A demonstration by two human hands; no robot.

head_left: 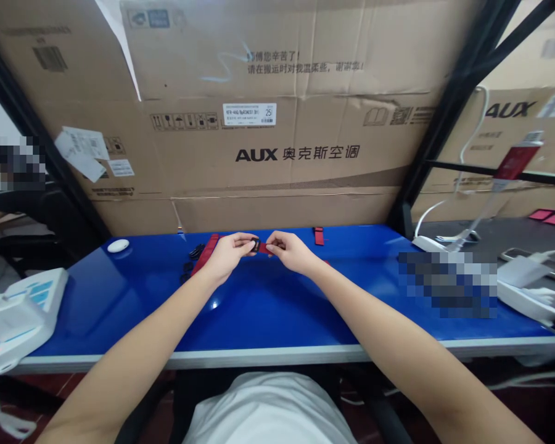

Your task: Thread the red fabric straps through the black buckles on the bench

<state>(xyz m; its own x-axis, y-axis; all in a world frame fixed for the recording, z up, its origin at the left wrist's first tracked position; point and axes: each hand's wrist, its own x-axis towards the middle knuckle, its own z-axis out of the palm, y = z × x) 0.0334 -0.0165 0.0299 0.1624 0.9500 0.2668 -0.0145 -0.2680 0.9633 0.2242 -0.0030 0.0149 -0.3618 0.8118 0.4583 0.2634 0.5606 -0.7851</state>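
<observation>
Over the far middle of the blue table, my left hand is closed, pinching a small black buckle between thumb and fingers. A short red webbing strap runs from the buckle to my right hand, whose thumb and forefinger grip its other end. Beside my left hand lie red straps, partly hidden behind the wrist. Small black buckles sit left of them. Another short red strap with a dark end lies to the right of my right hand.
The blue table ends at a large cardboard sheet between black metal posts. A white round disc lies at the far left. White power strips with plugs stand left and right. A cable with a red sleeve hangs at the right.
</observation>
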